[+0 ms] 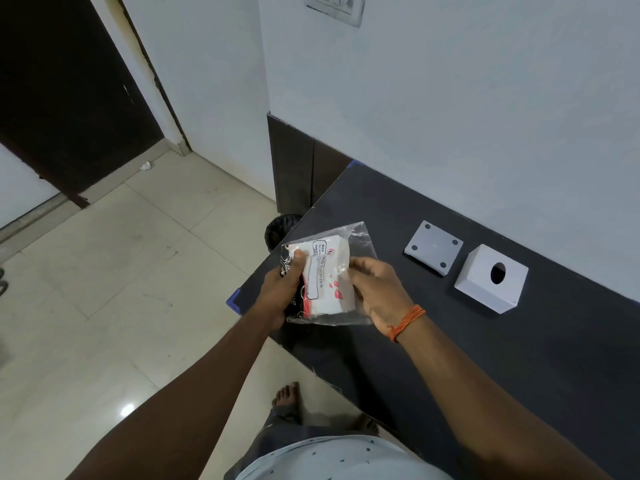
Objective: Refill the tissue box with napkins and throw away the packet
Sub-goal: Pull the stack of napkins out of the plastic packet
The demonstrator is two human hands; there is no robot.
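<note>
The head view shows a clear plastic packet (329,277) of white napkins (334,271) held up over the near left corner of a dark table (485,358). The packet is gripped on its left side by the left hand (282,289), whose fingers are curled around the edge with the thumb pressed on the front. The right edge is pinched by the right hand (375,292), thumb on the front and fingers behind the plastic. An orange thread band (407,322) is worn on the right wrist.

Further right on the table, a white tissue box cover (490,278) with a round hole in its face is set tilted near the wall. Just to its left, apart from it, a flat white base plate (433,247) with four dark dots is laid. A dark bin (280,230) is partly seen on the floor beyond the table's far left edge. A bare foot (287,398) is seen on the tiled floor (121,289) below.
</note>
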